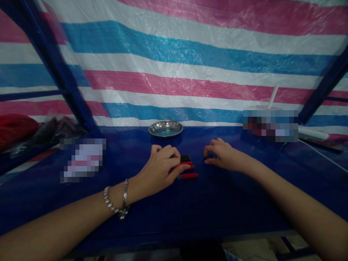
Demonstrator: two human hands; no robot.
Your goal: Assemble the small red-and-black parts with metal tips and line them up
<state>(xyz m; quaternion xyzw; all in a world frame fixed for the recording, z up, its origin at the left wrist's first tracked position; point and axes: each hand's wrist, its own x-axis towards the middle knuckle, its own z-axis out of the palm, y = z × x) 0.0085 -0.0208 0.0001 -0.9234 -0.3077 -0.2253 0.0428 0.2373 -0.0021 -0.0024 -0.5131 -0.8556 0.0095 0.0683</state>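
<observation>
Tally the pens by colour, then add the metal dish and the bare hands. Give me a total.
Red pens: at least 2, partly covered by the left hand
Black pens: at least 1, exact count unclear
Metal dish: 1
Hands: 2, left hand and right hand
Total: at least 6
</observation>
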